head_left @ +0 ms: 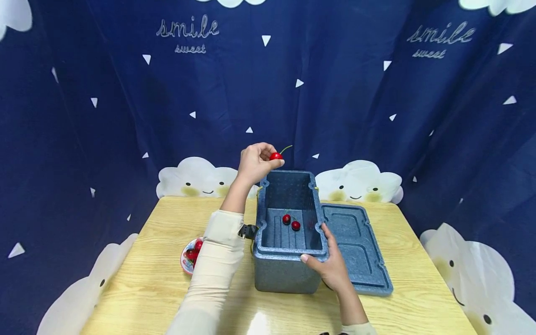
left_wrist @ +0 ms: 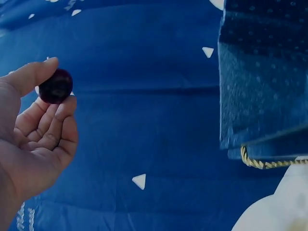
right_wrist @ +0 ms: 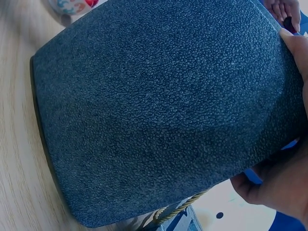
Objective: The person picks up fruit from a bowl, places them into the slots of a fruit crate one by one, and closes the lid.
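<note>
My left hand [head_left: 252,164] pinches a red cherry [head_left: 275,156] with a green stem between thumb and fingertips, above the far left corner of a deep blue-grey foam box [head_left: 286,275]. In the left wrist view the same cherry [left_wrist: 56,86] looks dark, apart from the box wall [left_wrist: 264,91]. Two more cherries, one [head_left: 286,219] beside the other [head_left: 295,225], lie on the box floor. My right hand [head_left: 336,266] grips the box's near right corner, thumb on the front rim and fingers along the right side. The right wrist view is mostly filled by the box's textured end wall [right_wrist: 163,110].
Left of the box, a small patterned bowl [head_left: 183,261] holds several cherries [head_left: 191,254], partly hidden by my left sleeve. A blue-grey lid [head_left: 356,251] lies flat at the right of the box. Behind the wooden table [head_left: 146,284] hangs a dark blue curtain [head_left: 234,93].
</note>
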The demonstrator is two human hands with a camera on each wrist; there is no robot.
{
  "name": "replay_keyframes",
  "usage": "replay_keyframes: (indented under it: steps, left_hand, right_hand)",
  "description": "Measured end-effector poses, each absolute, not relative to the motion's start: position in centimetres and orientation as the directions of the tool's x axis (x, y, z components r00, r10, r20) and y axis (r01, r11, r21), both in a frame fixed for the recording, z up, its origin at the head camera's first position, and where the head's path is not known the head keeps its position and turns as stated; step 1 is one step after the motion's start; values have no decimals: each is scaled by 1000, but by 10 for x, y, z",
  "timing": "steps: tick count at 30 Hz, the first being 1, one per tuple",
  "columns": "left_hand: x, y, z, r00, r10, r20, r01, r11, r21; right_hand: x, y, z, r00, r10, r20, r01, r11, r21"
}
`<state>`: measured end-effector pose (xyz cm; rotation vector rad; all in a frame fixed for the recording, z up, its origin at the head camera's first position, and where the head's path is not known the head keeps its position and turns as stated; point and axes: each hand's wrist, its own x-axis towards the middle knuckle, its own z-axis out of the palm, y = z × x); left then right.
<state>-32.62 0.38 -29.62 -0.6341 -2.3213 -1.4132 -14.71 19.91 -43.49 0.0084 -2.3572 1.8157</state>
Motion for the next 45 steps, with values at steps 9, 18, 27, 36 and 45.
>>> replay_keyframes:
  steps: [9,18,27,36,45]
  left_hand:
    - [-338,34,-304,-883,332,331,456,446,770]
    - [-344,38,-319,-872,489,-27,322,615,720]
    - [-342,27,-324,-844,508,-171,280,690,668]
    - [-338,20,-324,-833,531,-155,274,640,718]
    - [-305,0,-325,-813,582,21,398,529,749]
  right_hand:
    - [-150,202,-433,-983,91,157,-128,264,-956]
    - [-152,202,-436,-983,107,148,-117,254,-960]
    - [-151,198,-436,-986,109,128,-96,262,-960]
    - [-151,198,-437,-984,109,140,-108,252,-962]
    - [-147,199,-437,-986,107,132,-102,248,-963]
